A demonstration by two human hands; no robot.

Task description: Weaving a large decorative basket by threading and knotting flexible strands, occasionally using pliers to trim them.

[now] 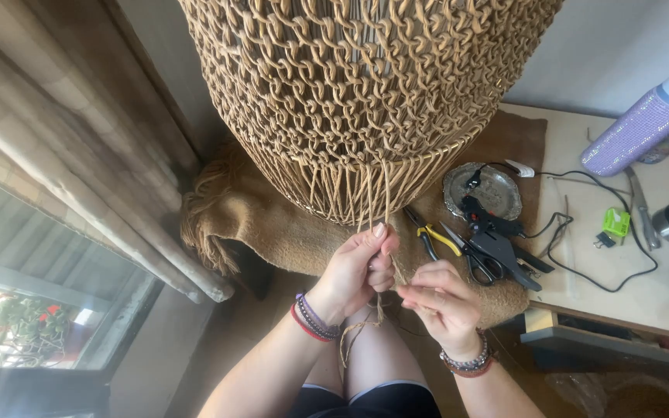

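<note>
Left hand (359, 267): pinching thin tan cords (377, 201) under the big woven tan cord basket (358, 101).
Right hand (443, 302): fingers closed, pinching the same cords lower down.
Basket: standing on brown furry cloth (272, 224).
Nearby: yellow-handled pliers (431, 236), black scissors (474, 259), round silver dish (497, 190).

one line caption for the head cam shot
Both hands, left and right, pinch cord strands hanging from a woven basket.
</note>
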